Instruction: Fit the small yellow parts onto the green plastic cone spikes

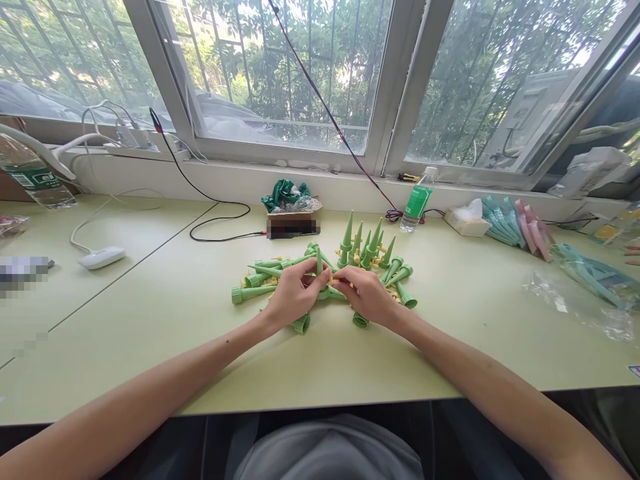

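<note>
My left hand (294, 291) is closed round a green plastic watering spike (319, 261), its pointed tip upward. Close beside it, my right hand (369, 293) pinches a small yellow valve (334, 283) at the spike's side; the fingers partly hide where the two meet. Behind my right hand, several green spikes with yellow valves (371, 248) stand upright in a cluster. More loose green spikes (253, 293) lie around both hands, with small yellow parts among them. A hollow threaded spike cap (361, 321) shows under my right wrist.
Behind the pile sits a small cardboard box (295, 212) with green and clear plastic. A water bottle (419, 200), a tissue box (467, 220) and blue and pink packs (533, 230) stand toward the right. Black cable (220, 200) crosses the table (165, 300). Another person's hand (633, 252) shows at the right edge.
</note>
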Demonstrator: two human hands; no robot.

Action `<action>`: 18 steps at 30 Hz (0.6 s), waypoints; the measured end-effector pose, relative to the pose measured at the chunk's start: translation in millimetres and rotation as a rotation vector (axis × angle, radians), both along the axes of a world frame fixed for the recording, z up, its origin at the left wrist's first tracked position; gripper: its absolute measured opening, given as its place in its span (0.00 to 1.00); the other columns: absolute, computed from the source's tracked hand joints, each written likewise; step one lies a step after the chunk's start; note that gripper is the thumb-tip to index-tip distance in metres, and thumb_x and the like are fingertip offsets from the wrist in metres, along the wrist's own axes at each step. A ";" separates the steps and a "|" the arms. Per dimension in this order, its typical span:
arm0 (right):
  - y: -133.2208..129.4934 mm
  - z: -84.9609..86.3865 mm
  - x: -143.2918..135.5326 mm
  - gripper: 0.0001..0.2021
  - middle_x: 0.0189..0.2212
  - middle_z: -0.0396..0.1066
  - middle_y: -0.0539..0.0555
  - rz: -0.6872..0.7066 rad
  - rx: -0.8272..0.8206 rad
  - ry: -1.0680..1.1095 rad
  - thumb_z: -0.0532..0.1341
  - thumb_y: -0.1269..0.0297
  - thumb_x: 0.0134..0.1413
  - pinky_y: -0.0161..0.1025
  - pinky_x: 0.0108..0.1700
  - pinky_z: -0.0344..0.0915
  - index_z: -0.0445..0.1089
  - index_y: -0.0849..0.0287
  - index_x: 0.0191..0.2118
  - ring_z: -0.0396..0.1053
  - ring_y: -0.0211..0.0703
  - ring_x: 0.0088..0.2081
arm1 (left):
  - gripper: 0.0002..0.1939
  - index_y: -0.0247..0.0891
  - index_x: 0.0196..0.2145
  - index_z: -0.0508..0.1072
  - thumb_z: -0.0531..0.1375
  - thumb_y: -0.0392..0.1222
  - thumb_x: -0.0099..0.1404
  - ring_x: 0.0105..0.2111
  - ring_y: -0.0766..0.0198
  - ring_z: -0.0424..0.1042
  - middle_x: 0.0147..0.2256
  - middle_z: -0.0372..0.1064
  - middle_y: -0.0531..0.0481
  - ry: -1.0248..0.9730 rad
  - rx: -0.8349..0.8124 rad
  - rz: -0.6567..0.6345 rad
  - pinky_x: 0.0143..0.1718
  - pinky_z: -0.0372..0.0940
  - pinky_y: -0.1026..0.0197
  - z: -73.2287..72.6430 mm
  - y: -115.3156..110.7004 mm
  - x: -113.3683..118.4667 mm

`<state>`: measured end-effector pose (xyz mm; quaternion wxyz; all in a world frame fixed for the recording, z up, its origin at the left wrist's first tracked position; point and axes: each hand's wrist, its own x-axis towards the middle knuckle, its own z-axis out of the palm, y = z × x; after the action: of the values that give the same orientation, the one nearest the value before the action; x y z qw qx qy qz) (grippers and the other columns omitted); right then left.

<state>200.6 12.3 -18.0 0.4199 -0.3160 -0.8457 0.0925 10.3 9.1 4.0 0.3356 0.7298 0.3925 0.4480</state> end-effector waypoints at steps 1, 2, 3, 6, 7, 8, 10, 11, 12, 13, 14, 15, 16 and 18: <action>0.1 -0.1 -0.3 0.09 0.31 0.70 0.53 -0.006 0.004 0.006 0.54 0.62 0.68 0.35 0.35 0.62 0.68 0.59 0.39 0.66 0.39 0.31 | 0.15 0.36 0.33 0.69 0.58 0.52 0.67 0.17 0.73 0.58 0.23 0.60 0.56 -0.025 -0.058 -0.017 0.15 0.53 0.69 0.7 0.5 -0.1; 0.1 -0.2 -0.6 0.09 0.31 0.70 0.53 -0.011 0.007 0.012 0.55 0.62 0.68 0.35 0.35 0.63 0.68 0.59 0.39 0.67 0.39 0.31 | 0.16 0.37 0.33 0.68 0.58 0.54 0.67 0.15 0.73 0.57 0.21 0.57 0.57 -0.052 -0.120 -0.035 0.14 0.53 0.69 1.5 1.0 -0.1; 0.2 -0.3 -0.9 0.09 0.31 0.71 0.53 -0.016 0.010 0.019 0.55 0.61 0.68 0.35 0.35 0.63 0.69 0.59 0.39 0.67 0.39 0.31 | 0.17 0.37 0.33 0.68 0.58 0.55 0.67 0.14 0.73 0.55 0.19 0.55 0.59 -0.080 -0.179 -0.055 0.12 0.53 0.69 2.5 1.2 -0.1; 0.3 0.0 -1.6 0.09 0.31 0.71 0.53 -0.028 0.019 0.042 0.55 0.61 0.68 0.35 0.34 0.63 0.69 0.59 0.39 0.67 0.39 0.31 | 0.19 0.37 0.31 0.66 0.58 0.57 0.66 0.12 0.73 0.52 0.15 0.50 0.61 -0.152 -0.286 -0.110 0.12 0.54 0.69 6.1 1.5 0.2; 0.2 0.3 -1.7 0.09 0.31 0.71 0.53 -0.029 0.022 0.048 0.55 0.61 0.68 0.34 0.34 0.63 0.69 0.59 0.39 0.67 0.39 0.31 | 0.19 0.37 0.30 0.66 0.58 0.58 0.66 0.12 0.74 0.52 0.15 0.49 0.61 -0.165 -0.299 -0.124 0.12 0.55 0.69 7.2 1.6 0.4; 0.1 0.5 -1.9 0.08 0.31 0.71 0.53 -0.029 0.025 0.054 0.55 0.61 0.68 0.34 0.33 0.63 0.68 0.59 0.39 0.67 0.39 0.31 | 0.20 0.37 0.30 0.66 0.58 0.58 0.66 0.12 0.74 0.52 0.14 0.49 0.61 -0.175 -0.307 -0.136 0.12 0.55 0.70 7.9 1.7 0.6; -0.3 1.0 -2.0 0.08 0.31 0.71 0.53 -0.025 0.031 0.059 0.55 0.62 0.68 0.34 0.33 0.63 0.68 0.59 0.39 0.67 0.39 0.31 | 0.20 0.37 0.30 0.66 0.59 0.58 0.65 0.13 0.74 0.52 0.15 0.50 0.60 -0.188 -0.312 -0.148 0.12 0.55 0.70 8.1 2.3 0.9; -0.6 1.3 -2.1 0.08 0.31 0.71 0.53 -0.023 0.034 0.059 0.55 0.62 0.68 0.34 0.33 0.63 0.68 0.59 0.39 0.67 0.39 0.31 | 0.20 0.37 0.30 0.66 0.60 0.58 0.65 0.13 0.74 0.52 0.15 0.50 0.60 -0.194 -0.313 -0.148 0.12 0.55 0.70 7.6 2.8 0.9; -0.9 1.7 -2.2 0.08 0.30 0.70 0.53 -0.021 0.039 0.059 0.55 0.62 0.68 0.34 0.33 0.63 0.68 0.59 0.39 0.67 0.38 0.31 | 0.20 0.37 0.30 0.66 0.60 0.58 0.64 0.13 0.74 0.52 0.15 0.50 0.60 -0.200 -0.314 -0.146 0.12 0.54 0.70 6.9 3.2 0.8; -1.3 2.1 -2.4 0.08 0.30 0.70 0.53 -0.018 0.045 0.058 0.55 0.62 0.68 0.34 0.33 0.63 0.68 0.59 0.39 0.67 0.38 0.31 | 0.20 0.36 0.30 0.66 0.60 0.58 0.64 0.13 0.74 0.52 0.15 0.50 0.60 -0.206 -0.315 -0.143 0.12 0.54 0.70 6.1 3.6 0.7; -1.8 2.6 -2.7 0.08 0.30 0.70 0.53 -0.014 0.051 0.057 0.55 0.62 0.68 0.34 0.33 0.63 0.68 0.59 0.39 0.67 0.38 0.30 | 0.21 0.36 0.30 0.66 0.60 0.58 0.64 0.13 0.75 0.51 0.15 0.50 0.60 -0.213 -0.316 -0.142 0.12 0.53 0.70 5.3 3.8 0.4; -2.3 3.1 -3.0 0.08 0.30 0.70 0.52 -0.010 0.058 0.056 0.56 0.62 0.68 0.34 0.33 0.63 0.68 0.59 0.38 0.66 0.38 0.30 | 0.21 0.36 0.29 0.66 0.61 0.58 0.63 0.13 0.75 0.50 0.15 0.49 0.60 -0.221 -0.320 -0.143 0.12 0.53 0.70 4.7 3.9 0.1; -2.9 3.7 -3.3 0.08 0.30 0.70 0.52 -0.004 0.065 0.056 0.56 0.62 0.68 0.34 0.33 0.63 0.68 0.59 0.38 0.66 0.38 0.30 | 0.21 0.36 0.30 0.66 0.61 0.59 0.63 0.13 0.75 0.49 0.14 0.49 0.61 -0.229 -0.326 -0.145 0.12 0.52 0.70 4.4 3.8 -0.3; -4.1 5.0 -4.0 0.08 0.30 0.70 0.52 0.005 0.077 0.057 0.55 0.62 0.68 0.34 0.33 0.63 0.68 0.58 0.38 0.66 0.37 0.29 | 0.21 0.36 0.30 0.66 0.62 0.59 0.62 0.13 0.76 0.48 0.15 0.47 0.61 -0.240 -0.341 -0.151 0.12 0.51 0.71 4.6 3.2 -0.9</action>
<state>196.6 8.2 -13.0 0.4557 -0.2947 -0.8370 0.0698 9.3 12.3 8.6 0.5309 0.6313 0.3641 0.4325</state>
